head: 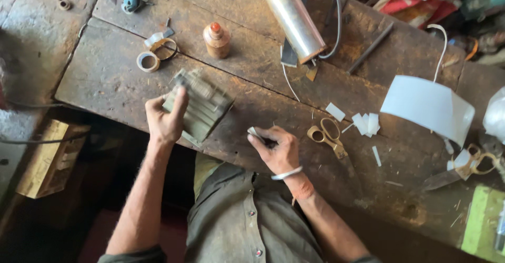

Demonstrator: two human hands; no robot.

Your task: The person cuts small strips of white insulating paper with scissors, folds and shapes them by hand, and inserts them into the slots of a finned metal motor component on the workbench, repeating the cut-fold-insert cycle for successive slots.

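My left hand (pixel 165 121) grips a greenish-grey laminated metal block (pixel 200 105) that rests tilted on the worn wooden workbench (pixel 115 78), thumb on its upper left corner. My right hand (pixel 276 147) lies on the bench just right of the block, fingers pinched on a small white strip (pixel 254 132). Both forearms reach in from the bottom of the view.
Brass-handled scissors (pixel 329 135) lie right of my right hand, with small white cut pieces (pixel 365 123) and a curled white sheet (pixel 428 107) beyond. A shiny metal cylinder (pixel 292 15), small brown bottle (pixel 216 40), tape rolls (pixel 155 55) and second scissors (pixel 468 168) also sit on the bench.
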